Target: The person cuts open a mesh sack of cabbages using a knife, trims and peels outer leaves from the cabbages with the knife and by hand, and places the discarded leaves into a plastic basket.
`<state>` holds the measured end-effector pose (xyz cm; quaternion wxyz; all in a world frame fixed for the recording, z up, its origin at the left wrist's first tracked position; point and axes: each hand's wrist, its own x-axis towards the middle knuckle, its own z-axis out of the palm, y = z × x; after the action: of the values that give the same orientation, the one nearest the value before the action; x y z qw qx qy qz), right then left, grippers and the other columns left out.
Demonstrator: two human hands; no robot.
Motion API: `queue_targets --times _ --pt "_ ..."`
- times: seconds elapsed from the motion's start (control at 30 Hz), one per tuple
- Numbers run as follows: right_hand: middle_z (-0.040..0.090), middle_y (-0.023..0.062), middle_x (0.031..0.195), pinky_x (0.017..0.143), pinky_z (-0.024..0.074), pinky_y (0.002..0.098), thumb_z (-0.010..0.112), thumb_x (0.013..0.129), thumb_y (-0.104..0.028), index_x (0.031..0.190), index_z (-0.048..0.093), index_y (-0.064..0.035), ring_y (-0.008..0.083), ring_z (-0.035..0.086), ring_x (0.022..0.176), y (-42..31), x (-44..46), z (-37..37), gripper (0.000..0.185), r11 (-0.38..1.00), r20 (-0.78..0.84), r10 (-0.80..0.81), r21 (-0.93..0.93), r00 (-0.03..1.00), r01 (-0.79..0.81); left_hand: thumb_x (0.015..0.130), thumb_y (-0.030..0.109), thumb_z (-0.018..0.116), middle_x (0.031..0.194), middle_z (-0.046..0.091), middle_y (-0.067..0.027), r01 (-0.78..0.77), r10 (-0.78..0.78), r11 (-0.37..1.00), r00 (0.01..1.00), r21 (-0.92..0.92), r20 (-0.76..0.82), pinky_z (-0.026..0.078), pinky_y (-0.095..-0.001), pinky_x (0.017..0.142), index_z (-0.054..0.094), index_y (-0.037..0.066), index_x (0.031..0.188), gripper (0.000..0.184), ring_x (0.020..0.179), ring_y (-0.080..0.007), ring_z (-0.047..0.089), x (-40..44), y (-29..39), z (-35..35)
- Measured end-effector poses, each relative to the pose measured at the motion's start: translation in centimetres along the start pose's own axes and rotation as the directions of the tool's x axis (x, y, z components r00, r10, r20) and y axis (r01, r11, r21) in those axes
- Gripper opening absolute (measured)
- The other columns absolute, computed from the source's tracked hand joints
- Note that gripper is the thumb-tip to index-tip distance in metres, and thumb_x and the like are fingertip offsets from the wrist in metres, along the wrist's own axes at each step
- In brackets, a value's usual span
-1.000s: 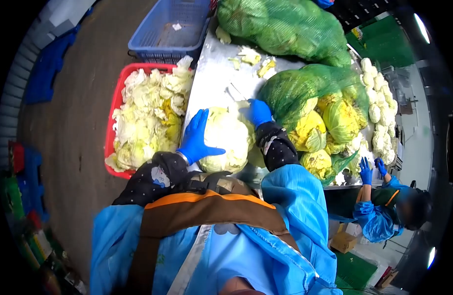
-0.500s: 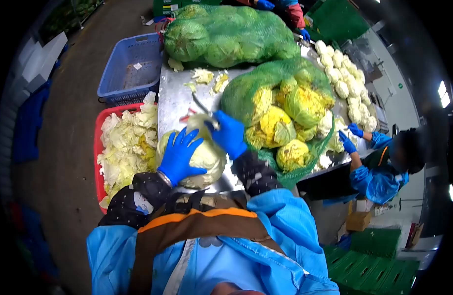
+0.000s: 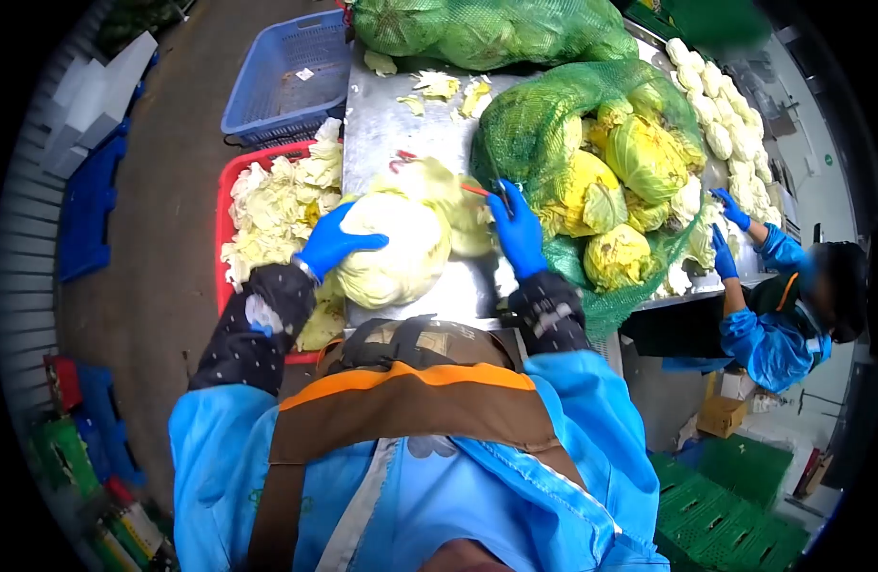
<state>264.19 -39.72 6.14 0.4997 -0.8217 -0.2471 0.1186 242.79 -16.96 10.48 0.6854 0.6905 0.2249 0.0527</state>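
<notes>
A pale cabbage (image 3: 398, 250) sits on the metal table in front of me. My left hand (image 3: 342, 243) grips it from the left side, with the thumb across its top. My right hand (image 3: 518, 229) is closed around a slim knife to the right of the cabbage. A red-orange part of the knife (image 3: 474, 190) sticks out leftward; its blade is hard to make out. Pale outer leaves (image 3: 465, 217) lie between the cabbage and my right hand. A small red object (image 3: 402, 160), its kind unclear, lies just beyond the cabbage.
A green net sack (image 3: 515, 119) spills yellowed cabbages (image 3: 648, 162) at right; another full sack (image 3: 486, 33) lies behind. A red crate (image 3: 231, 195) of leaves and a blue basket (image 3: 258, 124) stand left. A co-worker (image 3: 777, 324) works at right near trimmed cabbages (image 3: 720, 105).
My left hand has gone from spread on top of the cabbage to gripping its left side. My right hand has pulled away rightward with the knife. The whole view has shifted.
</notes>
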Motion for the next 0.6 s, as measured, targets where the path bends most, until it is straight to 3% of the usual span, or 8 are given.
queue_targets --times 0.07,0.1,0.17,0.2,0.43,0.53,0.57,0.6 --pt "0.064 0.0174 0.105 0.069 0.0503 0.0376 0.051 0.092 -0.038 0.127 0.05 -0.0102 0.0303 0.066 0.083 -1.7 -3.6 -1.7 0.045 0.995 0.065 0.026 -0.093 0.998 -0.02 0.071 0.02 0.08 0.108 0.063 -0.0152 0.151 -0.204 0.911 0.974 -0.385 -0.102 0.051 -0.0328 0.085 0.052 -0.003 0.12 0.061 0.096 -0.0221 0.063 -1.3 -0.7 0.9" --pt "0.067 0.0166 0.09 0.06 0.0499 0.0397 0.05 0.092 -0.036 0.129 0.049 -0.0121 0.031 0.065 0.069 -3.3 -5.8 -2.2 0.044 0.964 0.213 0.158 -0.246 0.964 -0.103 0.072 0.017 0.078 0.106 0.063 -0.0146 0.105 -0.213 0.897 0.954 -0.43 -0.21 0.052 -0.0325 0.082 0.054 -0.004 0.118 0.055 0.094 -0.0217 0.062 -1.6 -1.5 1.9" --pt "0.062 0.0153 0.065 0.051 0.0472 0.0424 0.051 0.092 -0.035 0.135 0.042 -0.016 0.0323 0.061 0.055 -3.9 -9.7 -0.8 0.048 0.902 0.263 -0.154 -0.356 0.953 0.244 0.075 0.015 0.076 0.107 0.062 -0.0117 0.024 -0.154 0.921 0.939 -0.388 -0.306 0.05 -0.0304 0.081 0.054 -0.004 0.116 0.051 0.092 -0.0194 0.061 -2.0 -2.7 3.6" --pt "0.06 0.015 0.058 0.049 0.0467 0.0423 0.051 0.092 -0.035 0.137 0.04 -0.0165 0.0322 0.06 0.052 -4.2 -10.5 -0.1 0.05 0.906 0.304 -0.047 -0.389 0.952 0.169 0.076 0.014 0.075 0.107 0.062 -0.0109 -0.019 -0.117 0.933 0.929 -0.36 -0.352 0.05 -0.0298 0.08 0.054 -0.004 0.116 0.049 0.092 -0.0188 0.06 -2.1 -3.0 4.2" --pt "0.059 0.0135 0.057 0.048 0.0463 0.0417 0.049 0.092 -0.038 0.137 0.039 -0.0135 0.0303 0.06 0.05 -4.7 -10.8 0.7 0.052 0.901 0.34 0.011 -0.41 0.94 0.138 0.078 0.012 0.073 0.108 0.061 -0.0111 0.018 -0.181 0.914 0.911 -0.405 -0.37 0.049 -0.0291 0.081 0.053 -0.004 0.117 0.047 0.093 -0.0181 0.059 -2.8 -0.6 6.0" --pt "0.059 0.0133 0.057 0.048 0.0461 0.042 0.05 0.091 -0.039 0.137 0.039 -0.0137 0.0301 0.059 0.049 -2.5 -11.9 0.4 0.054 0.864 0.241 -0.064 -0.473 0.968 0.174 0.078 0.013 0.073 0.108 0.06 -0.0109 0.032 -0.202 0.902 0.912 -0.43 -0.356 0.049 -0.0288 0.082 0.052 -0.004 0.118 0.048 0.093 -0.0179 0.059 -2.4 -1.8 5.5" --pt "0.062 0.016 0.064 0.05 0.0477 0.0391 0.049 0.093 -0.03 0.136 0.041 -0.0113 0.0289 0.061 0.054 -2.6 -11.9 -0.2 0.047 0.86 0.246 0.001 -0.495 0.969 0.125 0.079 0.013 0.073 0.109 0.06 -0.0107 0.035 -0.197 0.916 0.908 -0.4 -0.37 0.049 -0.0288 0.082 0.052 -0.004 0.119 0.048 0.094 -0.0178 0.059 -2.3 -2.6 5.3" --pt "0.057 0.0103 0.059 0.048 0.0441 0.0357 0.046 0.094 -0.03 0.135 0.042 -0.0098 0.0237 0.055 0.049 -1.2 -11.2 -0.2 0.046 0.961 0.122 0.026 -0.276 0.992 0.008 0.079 0.013 0.072 0.109 0.06 -0.0105 0.04 -0.194 0.927 0.902 -0.372 -0.387 0.049 -0.0288 0.082 0.051 -0.004 0.119 0.049 0.094 -0.0176 0.059 -2.2 -2.7 5.4"
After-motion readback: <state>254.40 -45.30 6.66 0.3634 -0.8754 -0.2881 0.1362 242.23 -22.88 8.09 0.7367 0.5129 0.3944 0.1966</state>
